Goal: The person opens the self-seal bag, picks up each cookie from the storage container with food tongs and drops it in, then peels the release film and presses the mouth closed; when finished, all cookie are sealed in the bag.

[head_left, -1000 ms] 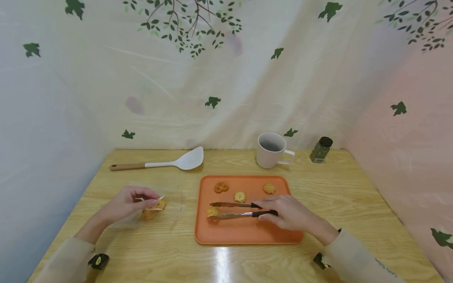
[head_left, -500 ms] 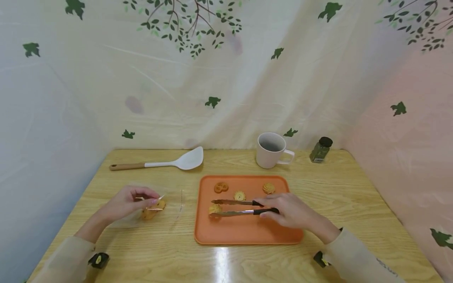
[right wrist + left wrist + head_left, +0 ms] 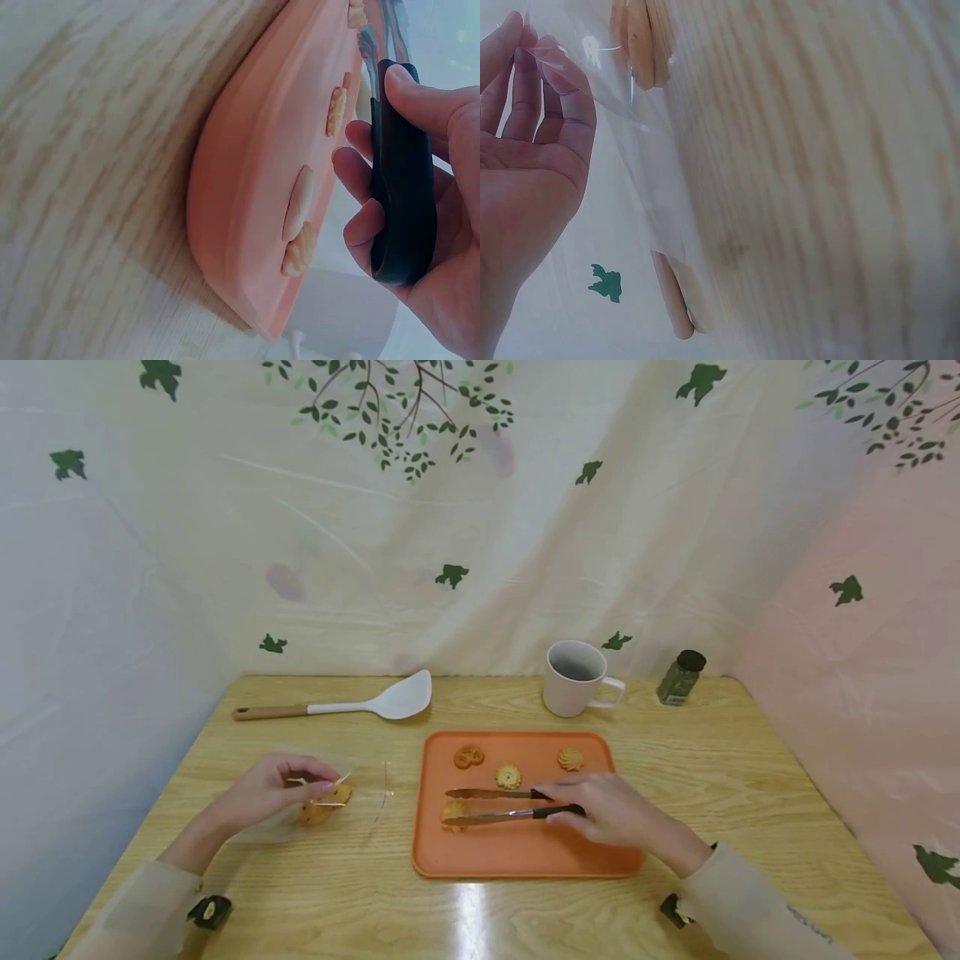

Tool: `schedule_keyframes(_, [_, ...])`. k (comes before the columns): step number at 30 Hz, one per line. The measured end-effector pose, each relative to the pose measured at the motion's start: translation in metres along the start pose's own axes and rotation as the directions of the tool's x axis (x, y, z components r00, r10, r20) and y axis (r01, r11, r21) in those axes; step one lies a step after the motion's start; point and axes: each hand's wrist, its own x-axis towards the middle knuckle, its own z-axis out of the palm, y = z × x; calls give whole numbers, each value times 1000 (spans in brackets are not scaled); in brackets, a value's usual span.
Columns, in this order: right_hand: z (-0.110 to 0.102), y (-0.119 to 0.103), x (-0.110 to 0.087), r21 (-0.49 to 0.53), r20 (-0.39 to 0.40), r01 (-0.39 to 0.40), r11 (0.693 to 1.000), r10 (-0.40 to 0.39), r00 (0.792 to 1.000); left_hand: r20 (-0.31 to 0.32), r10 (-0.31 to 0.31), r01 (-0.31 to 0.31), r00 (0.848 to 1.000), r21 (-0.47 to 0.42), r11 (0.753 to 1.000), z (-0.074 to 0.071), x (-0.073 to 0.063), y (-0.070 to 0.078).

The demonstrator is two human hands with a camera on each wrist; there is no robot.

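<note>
**Tongs Straddle an Orange Tray of Cookies**

A person works at a wood-grain worktop, light glaring off its near edge, with pale cloth printed with leaves and branches hung behind and on both sides. A spatula, a mug and a dark-capped jar sit toward the back. The right hand grips the tongs, one arm crossing a cookie at the tray's left side; three other cookies lie farther back on it. At left, the left hand pinches the edge of a clear bag, cookies showing through the plastic.

Whether the tongs clasp their cookie cannot be told, and the right wrist view cuts off their tips. A pale oval piece there, beside a ridged cookie, defies identification. The bag's see-through outline is hard to trace, the jar's label is too small to read, and both sleeves run out of the head view.
</note>
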Motion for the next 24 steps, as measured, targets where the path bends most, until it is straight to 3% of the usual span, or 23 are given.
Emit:
schedule_keyframes(10, [5, -2, 1, -24, 46, -20, 1000, 21, 999, -2, 2, -2, 1000, 3, 1000, 1, 0, 0])
schedule_keyframes(18, [13, 0, 0, -23, -26, 10, 1000, -10, 1000, 4, -5, 5, 1000, 10, 1000, 2, 1, -1])
schedule_keyframes(24, [10, 3, -3, -4, -33, 26, 1000, -26, 999, 2, 7, -7, 1000, -4, 1000, 2, 2, -1])
